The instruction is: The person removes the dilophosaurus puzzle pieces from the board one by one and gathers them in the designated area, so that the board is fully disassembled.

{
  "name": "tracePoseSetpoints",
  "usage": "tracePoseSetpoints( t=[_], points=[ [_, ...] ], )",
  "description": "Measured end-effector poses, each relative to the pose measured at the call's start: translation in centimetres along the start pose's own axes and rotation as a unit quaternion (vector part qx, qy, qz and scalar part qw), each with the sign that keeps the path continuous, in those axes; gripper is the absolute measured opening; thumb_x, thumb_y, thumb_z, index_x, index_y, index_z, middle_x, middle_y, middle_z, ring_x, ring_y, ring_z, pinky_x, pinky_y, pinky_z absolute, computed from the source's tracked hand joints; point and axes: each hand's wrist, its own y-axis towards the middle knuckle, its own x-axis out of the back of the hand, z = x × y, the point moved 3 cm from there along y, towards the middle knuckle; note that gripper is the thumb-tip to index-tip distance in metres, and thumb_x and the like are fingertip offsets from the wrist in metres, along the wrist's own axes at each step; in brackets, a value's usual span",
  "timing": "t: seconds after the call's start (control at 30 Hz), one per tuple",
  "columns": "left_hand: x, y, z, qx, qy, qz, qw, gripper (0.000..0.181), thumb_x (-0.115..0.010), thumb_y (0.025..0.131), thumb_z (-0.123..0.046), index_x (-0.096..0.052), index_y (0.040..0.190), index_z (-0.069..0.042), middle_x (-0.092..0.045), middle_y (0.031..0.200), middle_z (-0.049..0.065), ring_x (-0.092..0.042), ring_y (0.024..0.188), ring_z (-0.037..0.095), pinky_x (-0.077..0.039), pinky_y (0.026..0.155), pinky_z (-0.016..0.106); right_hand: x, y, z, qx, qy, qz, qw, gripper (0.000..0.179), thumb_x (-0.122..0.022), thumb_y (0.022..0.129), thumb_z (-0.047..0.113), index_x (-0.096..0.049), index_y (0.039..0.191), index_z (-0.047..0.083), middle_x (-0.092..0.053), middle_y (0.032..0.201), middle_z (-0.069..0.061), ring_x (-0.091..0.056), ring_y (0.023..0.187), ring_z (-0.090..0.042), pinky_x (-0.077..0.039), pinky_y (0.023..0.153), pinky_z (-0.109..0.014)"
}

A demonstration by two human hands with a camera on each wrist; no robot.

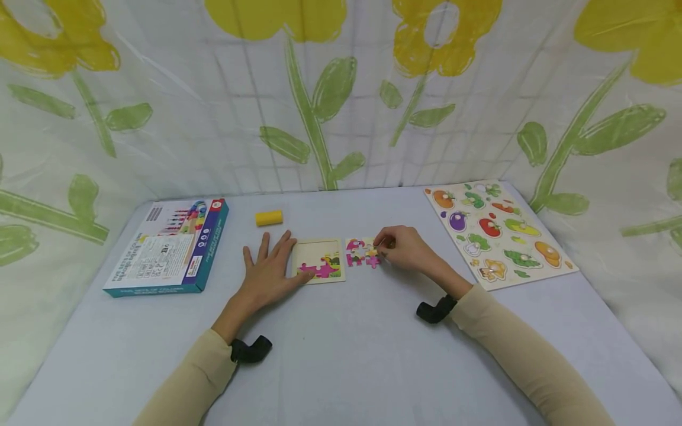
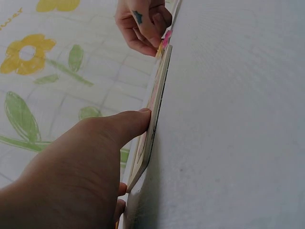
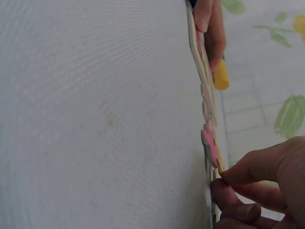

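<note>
A small square wooden puzzle tray (image 1: pixel 318 241) lies mid-table, with joined pink, green and yellow pieces (image 1: pixel 322 269) along its bottom and right side. My left hand (image 1: pixel 270 270) is spread at its left, fingers along that side and thumb on the lower edge. Just right of the tray, loose pink and yellow jigsaw pieces (image 1: pixel 354 257) lie close together. Over their right side, my right hand (image 1: pixel 407 248) pinches a jigsaw piece (image 3: pixel 218 162) between thumb and fingertips, low at the tabletop. The fingers partly hide this piece.
A blue-edged boxed toy set (image 1: pixel 165 248) lies at the left. Behind the left hand is a yellow cylinder (image 1: pixel 269 218). On the right, a vegetable peg board (image 1: pixel 498 234) lies beyond the right forearm. A flower-printed curtain (image 1: pixel 373 118) hangs along the table's back edge.
</note>
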Motion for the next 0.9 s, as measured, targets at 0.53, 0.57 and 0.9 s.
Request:
tracePoseSetpoints(
  t=[0.53, 0.57, 0.9],
  points=[
    [-0.2, 0.0, 0.1, 0.000, 0.001, -0.004, 1.0000, 0.097, -0.061, 0.093, -0.069, -0.033, 0.166, -0.013, -0.020, 0.179, 0.011, 0.002, 0.166, 0.049, 0.012, 0.122, 0.083, 0.3, -0.7, -0.1, 0.017, -0.025, 0.006, 0.9995, 0.011, -0.072, 0.100, 0.016, -0.077, 0.107, 0.010, -0.074, 0.096, -0.006, -0.057, 0.082, -0.017, -0.048, 0.070, -0.026],
    [-0.2, 0.0, 0.0, 0.000, 0.001, -0.003, 1.0000, 0.097, -0.061, 0.093, -0.069, -0.033, 0.166, -0.013, -0.020, 0.179, 0.011, 0.002, 0.166, 0.049, 0.012, 0.122, 0.083, 0.3, -0.9, -0.1, 0.022, -0.025, 0.011, 0.9994, 0.011, -0.073, 0.099, 0.016, -0.078, 0.108, 0.010, -0.074, 0.095, -0.005, -0.057, 0.080, -0.016, -0.048, 0.068, -0.025],
    [-0.2, 0.1, 0.1, 0.002, 0.003, -0.005, 1.0000, 0.097, -0.061, 0.092, -0.070, -0.033, 0.166, -0.013, -0.020, 0.179, 0.010, 0.002, 0.166, 0.049, 0.011, 0.122, 0.083, 0.5, -1.6, 0.0, 0.037, -0.025, 0.057, 0.9973, 0.026, -0.086, 0.090, 0.020, -0.079, 0.113, 0.009, -0.071, 0.094, -0.002, -0.056, 0.073, -0.013, -0.048, 0.066, -0.023]
  ],
)
